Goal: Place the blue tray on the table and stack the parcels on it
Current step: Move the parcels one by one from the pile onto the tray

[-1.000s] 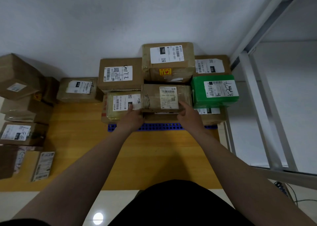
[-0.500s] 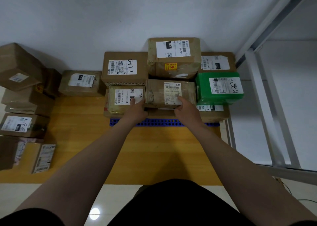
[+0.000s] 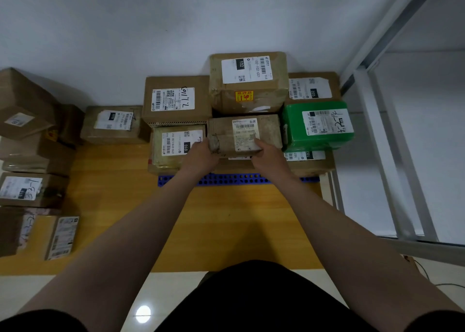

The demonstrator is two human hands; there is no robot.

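While left hand [image 3: 201, 155] and right hand [image 3: 268, 155] grip the brown parcel [image 3: 245, 135] by its near edge | parcel atop the pile over the blue tray [image 3: 226, 180], far side of the table [image 3: 226, 218] | risk: uneven boxes [image 3: 234, 166] beneath, may tip forward on release.
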